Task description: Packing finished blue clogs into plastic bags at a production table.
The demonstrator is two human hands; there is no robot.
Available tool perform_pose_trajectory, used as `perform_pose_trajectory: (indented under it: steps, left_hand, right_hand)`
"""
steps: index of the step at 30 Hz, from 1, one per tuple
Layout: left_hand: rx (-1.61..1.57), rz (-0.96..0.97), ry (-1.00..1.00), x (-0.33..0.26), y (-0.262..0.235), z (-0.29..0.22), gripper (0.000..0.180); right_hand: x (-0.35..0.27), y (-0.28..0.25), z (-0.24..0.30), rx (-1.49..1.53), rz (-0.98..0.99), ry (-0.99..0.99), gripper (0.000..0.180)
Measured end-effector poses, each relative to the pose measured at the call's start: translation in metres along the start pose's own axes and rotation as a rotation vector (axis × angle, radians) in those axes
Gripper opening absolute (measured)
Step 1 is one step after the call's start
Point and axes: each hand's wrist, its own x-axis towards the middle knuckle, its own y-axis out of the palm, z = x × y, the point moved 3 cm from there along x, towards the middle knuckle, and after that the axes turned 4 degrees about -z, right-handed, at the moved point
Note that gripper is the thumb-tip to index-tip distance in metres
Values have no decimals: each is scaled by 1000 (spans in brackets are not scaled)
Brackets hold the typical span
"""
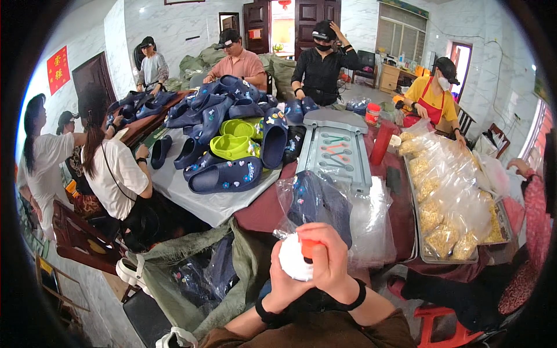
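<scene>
Held up close to me is a white round object (294, 258) with an orange-red part on its right side; I cannot make out its exact kind. My left hand (279, 293) wraps it from below and the left. My right hand (329, 255) closes on it from the right, fingers over the orange-red part. Just beyond my hands, a navy clog (313, 194) in a clear plastic bag lies on the dark red tablecloth. Loose clear bags (373, 226) are stacked to the right of it.
Navy clogs (226, 177) with charms are piled left, with lime-green clogs (237, 147) among them. A grey plastic folding board (333, 153) stands ahead. Bags of yellow pieces fill a metal tray (419, 226) at right. A green sack (156, 284) holds bagged clogs. Several people surround the tables.
</scene>
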Motion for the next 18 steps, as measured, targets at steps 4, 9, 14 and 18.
perform_pose_trajectory:
  steps: [4,9,14,18]
  left_hand:
    - [-16,-70,-22,3,-1,3,108]
    - [-33,118,-7,1,-7,-2,117]
    - [-171,174,50,10,-7,-24,126]
    - [-481,120,-448,7,-9,-46,89]
  right_hand:
    - [14,3,4,-127,32,25,19]
    - [55,-20,-22,201,254,629,35]
    - [69,-26,-20,444,382,593,39]
    - [60,-35,7,435,144,358,49]
